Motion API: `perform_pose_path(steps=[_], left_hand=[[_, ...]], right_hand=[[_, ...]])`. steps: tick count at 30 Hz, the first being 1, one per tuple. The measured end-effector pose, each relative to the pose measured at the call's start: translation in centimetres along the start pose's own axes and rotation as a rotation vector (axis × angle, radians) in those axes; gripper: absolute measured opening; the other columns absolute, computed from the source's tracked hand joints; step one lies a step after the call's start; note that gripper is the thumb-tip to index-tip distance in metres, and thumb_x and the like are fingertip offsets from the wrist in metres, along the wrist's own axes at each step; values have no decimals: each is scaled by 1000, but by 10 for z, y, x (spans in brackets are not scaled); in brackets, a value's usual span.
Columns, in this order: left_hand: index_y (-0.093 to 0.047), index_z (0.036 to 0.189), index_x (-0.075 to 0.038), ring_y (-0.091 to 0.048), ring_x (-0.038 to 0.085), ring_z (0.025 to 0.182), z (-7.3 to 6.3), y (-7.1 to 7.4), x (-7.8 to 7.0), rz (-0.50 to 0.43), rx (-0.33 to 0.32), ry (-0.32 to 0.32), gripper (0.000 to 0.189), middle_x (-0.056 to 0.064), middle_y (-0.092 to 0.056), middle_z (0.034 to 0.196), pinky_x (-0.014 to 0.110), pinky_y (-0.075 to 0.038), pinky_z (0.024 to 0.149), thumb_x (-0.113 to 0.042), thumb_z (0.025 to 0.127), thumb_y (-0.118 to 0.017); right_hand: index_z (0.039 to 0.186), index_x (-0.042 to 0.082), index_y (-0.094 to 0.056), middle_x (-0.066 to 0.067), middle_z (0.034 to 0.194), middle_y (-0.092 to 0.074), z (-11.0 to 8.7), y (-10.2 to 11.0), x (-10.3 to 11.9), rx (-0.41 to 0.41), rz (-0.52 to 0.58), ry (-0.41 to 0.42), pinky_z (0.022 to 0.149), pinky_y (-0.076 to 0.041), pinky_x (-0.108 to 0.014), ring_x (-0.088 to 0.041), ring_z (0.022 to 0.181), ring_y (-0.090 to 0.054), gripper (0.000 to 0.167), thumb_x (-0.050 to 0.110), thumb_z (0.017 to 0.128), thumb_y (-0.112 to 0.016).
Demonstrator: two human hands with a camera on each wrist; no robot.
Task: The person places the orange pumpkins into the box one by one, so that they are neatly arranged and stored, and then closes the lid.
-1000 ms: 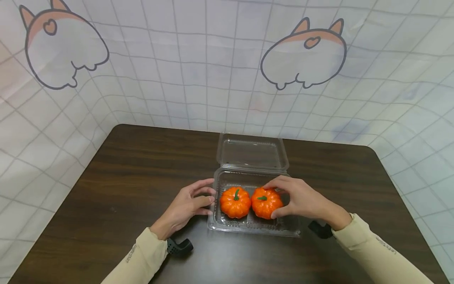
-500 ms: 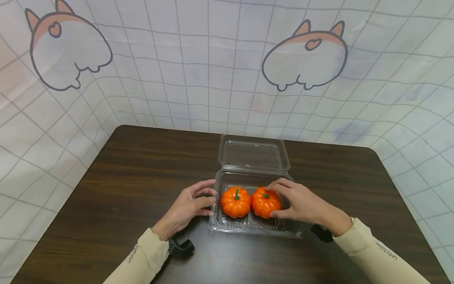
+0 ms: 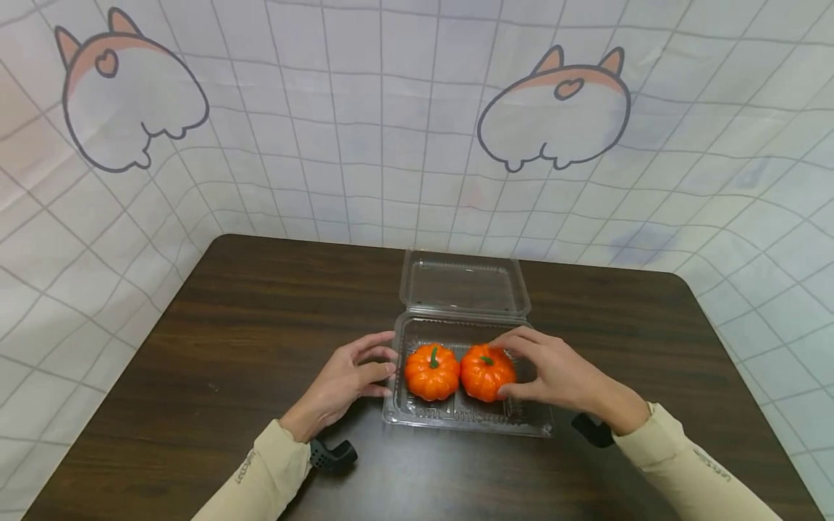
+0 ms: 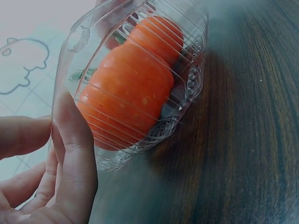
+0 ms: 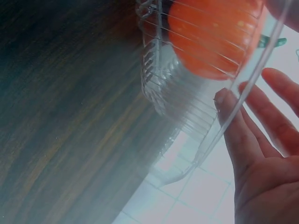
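Two small orange pumpkins with green stems sit side by side in a clear plastic clamshell box (image 3: pixel 465 425): the left pumpkin (image 3: pixel 432 372) and the right pumpkin (image 3: pixel 486 373). My left hand (image 3: pixel 348 376) pinches the box's left rim, thumb on one side and fingers on the other, as the left wrist view shows. Over the box's right side, my right hand (image 3: pixel 560 369) has its fingers spread loosely about the right pumpkin. A gap shows between its thumb (image 5: pixel 226 102) and that pumpkin in the right wrist view.
The box's clear lid (image 3: pixel 465 284) lies folded back toward the far edge of the dark wooden table (image 3: pixel 260 311). A white gridded cloth (image 3: pixel 365 123) with cartoon animal prints hangs behind and at the sides.
The right pumpkin has tipped more upright, its stem swinging from pointing left to nearer the top. My right hand has loosened from it and drawn slightly right. The left hand stays at the rim.
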State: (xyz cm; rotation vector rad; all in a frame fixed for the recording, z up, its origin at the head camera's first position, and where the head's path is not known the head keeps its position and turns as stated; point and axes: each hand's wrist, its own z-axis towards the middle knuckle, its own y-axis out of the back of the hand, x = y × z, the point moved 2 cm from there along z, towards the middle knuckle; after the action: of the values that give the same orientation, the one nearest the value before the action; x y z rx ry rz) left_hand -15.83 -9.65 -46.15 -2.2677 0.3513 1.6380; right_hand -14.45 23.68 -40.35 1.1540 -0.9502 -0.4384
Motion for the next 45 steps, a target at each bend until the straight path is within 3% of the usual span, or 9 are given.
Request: perform_pose_path(steps=[7,15,22,28,38,45], left_hand=[[-46,154,-13,-66,18,94,0,3,2,-18,-11,8,60,12,-59,128,32,-65,78,-5,98,-66],[-45,154,-12,-67,18,94,1,5,4,-24,-10,10,60,12,-59,128,33,-65,79,-6,98,-67],[-44,154,-10,-66,17,95,0,7,6,-35,1,6,61,12,-58,126,33,-65,79,-7,98,-67],[-45,154,-11,-66,18,94,-1,7,6,-24,-15,25,61,12,-59,127,32,-65,79,-8,98,-68],[-46,153,-12,-67,20,95,-1,4,5,-17,-10,29,61,14,-59,129,33,-65,80,-7,97,-68],[-46,153,-12,-66,20,95,-1,1,1,-14,-3,10,61,16,-59,130,33,-65,79,-6,96,-67]], right_hand=[[133,17,-65,-1,131,-67,-1,2,-3,-43,75,14,88,-63,-44,-25,106,-73,60,28,80,-90],[135,21,-63,-4,133,-66,-2,3,-7,-95,113,-4,80,-63,-34,-27,105,-73,61,28,81,-90],[135,18,-65,-5,130,-68,-3,7,-12,-166,145,-35,88,-63,-41,-26,105,-74,62,29,80,-91],[136,13,-64,-7,132,-67,-5,10,-23,-210,279,-98,94,-61,-42,-28,111,-72,60,27,83,-88],[141,21,-59,-11,135,-66,-7,15,-48,-295,463,-233,93,-56,-13,-12,113,-71,59,21,88,-84],[144,8,-55,-12,136,-65,-7,19,-63,-344,580,-271,91,-58,-14,-4,111,-71,57,17,93,-78]])
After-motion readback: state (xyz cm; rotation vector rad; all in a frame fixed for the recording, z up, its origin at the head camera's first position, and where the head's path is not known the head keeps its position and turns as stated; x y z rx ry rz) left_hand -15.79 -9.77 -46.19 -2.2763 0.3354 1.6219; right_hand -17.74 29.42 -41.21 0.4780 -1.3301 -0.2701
